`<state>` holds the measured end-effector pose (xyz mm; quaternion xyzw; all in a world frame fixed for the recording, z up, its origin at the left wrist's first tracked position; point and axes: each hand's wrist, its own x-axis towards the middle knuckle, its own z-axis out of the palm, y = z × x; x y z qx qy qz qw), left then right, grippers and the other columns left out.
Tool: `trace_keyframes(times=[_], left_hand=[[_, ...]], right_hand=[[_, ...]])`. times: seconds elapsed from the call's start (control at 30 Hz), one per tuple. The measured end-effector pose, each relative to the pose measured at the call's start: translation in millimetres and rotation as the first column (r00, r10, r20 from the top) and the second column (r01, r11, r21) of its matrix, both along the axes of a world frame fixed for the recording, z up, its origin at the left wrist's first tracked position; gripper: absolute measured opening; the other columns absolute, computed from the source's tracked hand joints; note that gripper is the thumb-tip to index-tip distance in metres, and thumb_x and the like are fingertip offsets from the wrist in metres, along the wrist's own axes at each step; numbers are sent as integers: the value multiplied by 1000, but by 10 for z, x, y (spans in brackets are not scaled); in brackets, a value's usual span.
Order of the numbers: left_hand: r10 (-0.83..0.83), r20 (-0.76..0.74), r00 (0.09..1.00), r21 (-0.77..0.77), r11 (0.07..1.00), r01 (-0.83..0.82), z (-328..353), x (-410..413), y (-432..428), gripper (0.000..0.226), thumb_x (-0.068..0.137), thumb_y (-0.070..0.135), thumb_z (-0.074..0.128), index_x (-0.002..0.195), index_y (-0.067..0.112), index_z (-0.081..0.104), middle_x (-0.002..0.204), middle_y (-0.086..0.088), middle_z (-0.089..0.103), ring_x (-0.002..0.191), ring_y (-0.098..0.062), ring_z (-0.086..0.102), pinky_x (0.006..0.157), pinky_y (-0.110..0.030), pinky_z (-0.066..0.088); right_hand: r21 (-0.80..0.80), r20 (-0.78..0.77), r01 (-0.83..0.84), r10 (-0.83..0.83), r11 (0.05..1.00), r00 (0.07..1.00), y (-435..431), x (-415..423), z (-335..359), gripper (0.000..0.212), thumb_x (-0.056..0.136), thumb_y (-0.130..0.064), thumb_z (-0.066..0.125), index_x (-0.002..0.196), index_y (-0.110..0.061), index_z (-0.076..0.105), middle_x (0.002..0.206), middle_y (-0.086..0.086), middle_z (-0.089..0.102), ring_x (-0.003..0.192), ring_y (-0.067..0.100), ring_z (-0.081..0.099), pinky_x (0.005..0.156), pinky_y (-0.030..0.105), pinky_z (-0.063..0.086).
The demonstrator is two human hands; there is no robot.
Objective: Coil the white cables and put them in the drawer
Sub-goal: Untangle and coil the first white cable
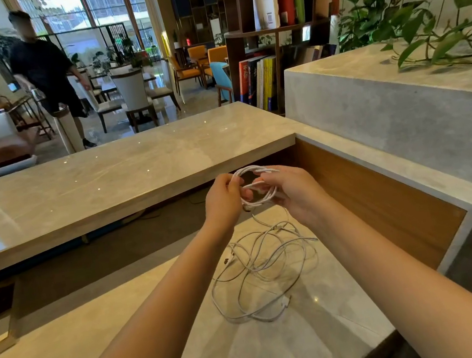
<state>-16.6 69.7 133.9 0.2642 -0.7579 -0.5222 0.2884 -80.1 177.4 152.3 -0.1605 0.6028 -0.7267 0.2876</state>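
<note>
Just above the centre of the frame, the left hand (221, 196) and the right hand (291, 191) were close together, both clamped on a small coil of thin white cable (257, 186). The left pinched one side of the loops, and the right had its fingers curled round the opposite side. A single trailing strand (259, 220) dropped from the coil to a loose tangle of thin white cables (262, 268). The tangle lay below the hands, on the pale polished marble desk (102, 357), right of centre in the lower half.

The cable looked light and limp but somewhat springy, so the loops would probably fan open if the pinch slackened. Its smooth jacket seemed likely to slide through the fingers. The surest hold appeared to be across all the loops at one spot, with the other hand feeding in slack. The crossed strands in the tangle could snag, which called for gentle pulls.

The fingers covered part of the coil, so its loops could not be counted. Nor could the number of cables in the tangle be told, since the plug ends were small and few showed. No drawer could be picked out. The space under the raised marble counter (104, 182) lay in shadow, and a dark edge at the bottom right was cut off.
</note>
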Motion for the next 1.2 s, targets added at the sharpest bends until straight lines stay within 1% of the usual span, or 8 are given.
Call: trace_keyframes(times=[0.1,0.2,0.3,0.37,0.57,0.8,1.0,1.2], left_hand=[[-52,-46,998,287,956,63,-9,22,-6,23,96,18,46,85,12,65,77,-6,66,65,-14,59,59,-25,47],[-49,-248,967,726,652,219,59,74,18,17,95,10,47,88,3,62,66,-5,62,57,-12,60,58,-25,52],[-146,-341,929,808,459,369,76,130,-13,13,96,13,41,91,8,52,54,3,47,51,-12,50,70,-29,43],[-260,-320,911,774,483,410,54,164,-28,13,95,19,46,91,10,54,56,3,43,51,-11,49,71,-29,40],[-187,18,982,247,953,177,-102,163,-44,22,94,11,48,115,8,56,87,-8,60,67,-12,59,60,-22,49],[-101,72,992,-121,987,109,-245,290,-26,23,99,18,40,107,11,60,80,-9,68,69,-20,68,66,-28,58],[183,-287,940,507,862,-13,-175,436,-97,24,102,21,31,99,9,52,88,-15,68,77,-23,71,68,-29,59],[225,-308,924,562,827,-14,-217,530,-51,24,102,21,30,102,10,52,84,-13,66,68,-16,69,68,-26,59]], right_hand=[[90,-61,-77,82,993,995,9,-3,-48,24,90,-7,52,110,0,63,82,9,62,74,16,57,69,27,44],[236,-207,26,24,971,978,29,-59,-113,20,91,-13,54,102,-1,67,77,4,59,72,14,51,65,26,39],[241,-91,63,-42,968,995,52,-147,-191,19,88,-16,61,102,-5,67,78,3,55,74,14,50,65,26,41],[212,3,65,-67,975,998,65,-173,-213,20,85,-15,64,102,-5,67,74,3,54,69,13,50,61,25,42],[261,-164,-186,233,947,958,88,-158,-138,10,87,-23,62,82,-15,65,77,1,57,72,11,53,66,26,43],[176,-170,-40,71,984,983,106,-225,-198,22,94,-28,54,79,-13,58,76,4,52,77,19,50,70,27,46],[-189,222,-8,51,982,974,187,-198,-296,12,94,-11,52,97,-2,59,89,12,64,87,22,63,83,35,56],[-389,365,52,102,920,925,178,-114,-296,9,94,-6,50,94,0,57,89,14,64,87,26,68,78,38,59]])
